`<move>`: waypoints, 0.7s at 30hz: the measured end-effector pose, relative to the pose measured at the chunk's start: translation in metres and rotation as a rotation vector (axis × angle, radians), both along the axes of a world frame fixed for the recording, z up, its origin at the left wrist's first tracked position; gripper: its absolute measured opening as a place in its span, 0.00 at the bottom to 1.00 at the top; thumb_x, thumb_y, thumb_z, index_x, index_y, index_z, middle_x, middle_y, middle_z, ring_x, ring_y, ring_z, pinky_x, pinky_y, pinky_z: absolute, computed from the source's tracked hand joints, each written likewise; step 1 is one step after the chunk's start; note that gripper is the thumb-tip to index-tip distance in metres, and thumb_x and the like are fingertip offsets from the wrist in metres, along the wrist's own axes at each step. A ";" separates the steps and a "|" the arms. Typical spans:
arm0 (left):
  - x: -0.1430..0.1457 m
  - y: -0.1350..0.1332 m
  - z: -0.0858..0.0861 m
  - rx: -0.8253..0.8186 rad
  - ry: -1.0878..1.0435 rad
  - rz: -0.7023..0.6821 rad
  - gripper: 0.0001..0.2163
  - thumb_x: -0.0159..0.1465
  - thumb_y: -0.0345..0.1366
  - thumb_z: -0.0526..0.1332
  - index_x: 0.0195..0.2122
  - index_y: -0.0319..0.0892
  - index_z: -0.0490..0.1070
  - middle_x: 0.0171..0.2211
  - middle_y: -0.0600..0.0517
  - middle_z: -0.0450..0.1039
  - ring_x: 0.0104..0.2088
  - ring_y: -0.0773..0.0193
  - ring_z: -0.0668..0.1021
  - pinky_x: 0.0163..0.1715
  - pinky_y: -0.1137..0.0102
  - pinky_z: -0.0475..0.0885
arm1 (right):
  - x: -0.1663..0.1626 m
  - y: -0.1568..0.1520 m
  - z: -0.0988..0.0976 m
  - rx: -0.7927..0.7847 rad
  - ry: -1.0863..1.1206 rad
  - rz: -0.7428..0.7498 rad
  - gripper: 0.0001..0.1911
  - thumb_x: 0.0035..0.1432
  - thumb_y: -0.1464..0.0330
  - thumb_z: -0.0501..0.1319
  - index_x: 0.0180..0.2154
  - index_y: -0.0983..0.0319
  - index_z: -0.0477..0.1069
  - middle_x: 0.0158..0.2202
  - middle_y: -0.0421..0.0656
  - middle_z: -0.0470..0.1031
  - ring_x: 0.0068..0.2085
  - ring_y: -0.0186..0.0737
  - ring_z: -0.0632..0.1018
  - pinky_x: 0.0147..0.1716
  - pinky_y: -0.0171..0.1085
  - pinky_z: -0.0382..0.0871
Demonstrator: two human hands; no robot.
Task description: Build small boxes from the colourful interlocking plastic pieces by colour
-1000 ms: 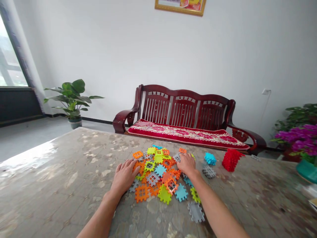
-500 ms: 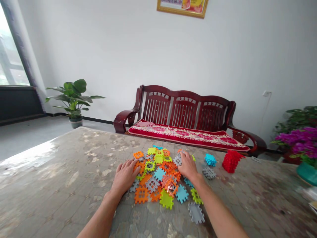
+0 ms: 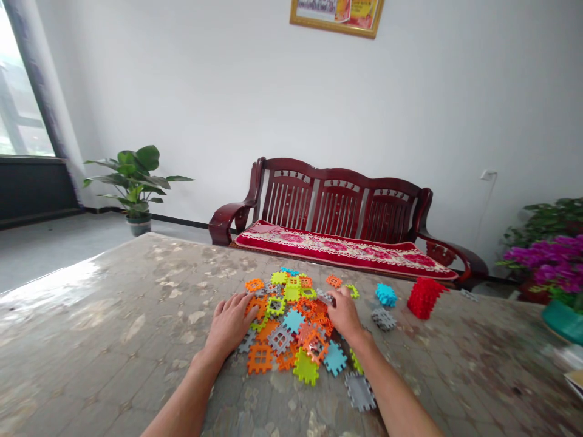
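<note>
I'm on the head view, and here's the right grip (image 3: pixel 345 314) at the far right side of the heap, fingers closed on the edge of a grey lattice tile (image 3: pixel 324 297); I can't tell whether that tile is clear of the orange ones beneath it. That's my first worry: notched edges love to catch, and a sideways pull could drag neighbours along or pop the tile loose, since the hold looks to be on one edge only

Over to the left grip (image 3: pixel 231 321), lying loose and spread, nothing clasped, fingertips against an orange tile (image 3: pixel 261 308) at the heap's left edge. If it presses or slides, I'd expect the overlapping layers to shift, the pale blue tile (image 3: pixel 294 320) on top included

Now the right forearm: it passes over a lime tile (image 3: pixel 356 362) and lies close beside a grey solid tile (image 3: pixel 359 390) on the surface (image 3: pixel 150 352), so a low sweep could knock either one

Out to the right, the blue stack (image 3: pixel 386 294), grey stack (image 3: pixel 383 318) and tall red stack (image 3: pixel 424 299) stand near; the red one has uneven sides, and a careless elbow or wrist could tip it
</note>
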State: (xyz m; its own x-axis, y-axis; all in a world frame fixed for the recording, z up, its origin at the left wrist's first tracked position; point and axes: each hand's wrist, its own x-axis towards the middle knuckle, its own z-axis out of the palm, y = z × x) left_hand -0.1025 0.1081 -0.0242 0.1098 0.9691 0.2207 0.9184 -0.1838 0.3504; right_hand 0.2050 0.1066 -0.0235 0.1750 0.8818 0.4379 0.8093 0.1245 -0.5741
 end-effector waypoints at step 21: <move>0.002 -0.002 0.002 0.046 -0.024 0.039 0.21 0.67 0.44 0.52 0.59 0.49 0.67 0.61 0.48 0.67 0.63 0.49 0.64 0.62 0.47 0.52 | -0.032 -0.027 0.026 -0.038 0.813 0.150 0.22 0.42 0.66 0.55 0.41 0.61 0.75 0.35 0.40 0.79 0.36 0.42 0.75 0.33 0.34 0.67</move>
State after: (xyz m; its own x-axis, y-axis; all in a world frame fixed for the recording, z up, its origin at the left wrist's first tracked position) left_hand -0.1004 0.1057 -0.0227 0.0664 0.9613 0.2673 0.9165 -0.1647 0.3646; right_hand 0.1734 0.0799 0.0029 0.3040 0.9325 0.1951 0.1163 0.1669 -0.9791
